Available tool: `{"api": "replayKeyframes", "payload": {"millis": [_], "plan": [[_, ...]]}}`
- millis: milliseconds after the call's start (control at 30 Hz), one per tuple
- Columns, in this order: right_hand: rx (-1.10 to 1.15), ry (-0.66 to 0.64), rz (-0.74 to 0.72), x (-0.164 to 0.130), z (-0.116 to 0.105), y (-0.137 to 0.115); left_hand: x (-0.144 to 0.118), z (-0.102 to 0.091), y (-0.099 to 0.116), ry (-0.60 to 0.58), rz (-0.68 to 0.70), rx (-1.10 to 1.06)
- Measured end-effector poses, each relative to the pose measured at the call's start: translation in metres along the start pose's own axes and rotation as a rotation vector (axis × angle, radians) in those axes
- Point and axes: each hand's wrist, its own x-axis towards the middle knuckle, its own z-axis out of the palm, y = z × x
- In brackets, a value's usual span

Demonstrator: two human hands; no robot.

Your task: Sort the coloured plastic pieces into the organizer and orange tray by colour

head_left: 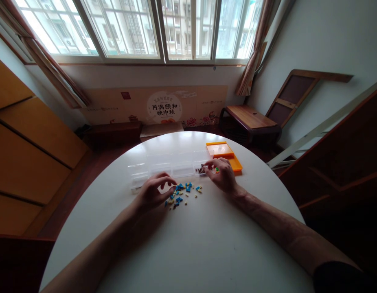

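Observation:
My left hand point(154, 190) hovers at the left edge of a loose pile of small blue and yellow toy bricks point(179, 200). Its fingers are bent, with a gap between thumb and forefinger, and nothing shows between them. Over the right end of a clear divided plastic box point(184, 169) is my right hand point(222, 176), thumb and forefinger tips drawn together. Whatever they hold is too small to make out. Small dark brown bricks point(201, 170) lie in the compartment under those fingertips. A bit of green point(217, 169) shows beside the right hand, partly covered by it.
An orange tray point(237, 163) with a pale panel stands behind my right hand on the round white table point(188, 248). The box's transparent lid point(164, 158) lies back behind the compartments. Beyond the table are a wooden stool point(249, 117) and a low cardboard box point(161, 129).

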Motion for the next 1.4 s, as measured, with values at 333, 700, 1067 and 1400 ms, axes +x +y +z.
{"api": "replayKeyframes", "payload": {"millis": [333,700,1067,1400], "plan": [[-0.024,-0.102,-0.095,-0.002,-0.002,-0.012,0.0,0.008,0.008,-0.103,-0.07,0.028],[0.005,-0.099,-0.119,-0.002,-0.004,-0.013,0.001,0.008,0.013,-0.12,-0.148,0.089],[0.033,-0.09,-0.148,-0.001,-0.006,-0.015,0.0,0.01,0.005,-0.13,-0.089,0.194],[0.148,-0.278,-0.481,-0.006,-0.003,-0.034,0.001,0.021,0.022,0.031,-0.052,0.03]]}}
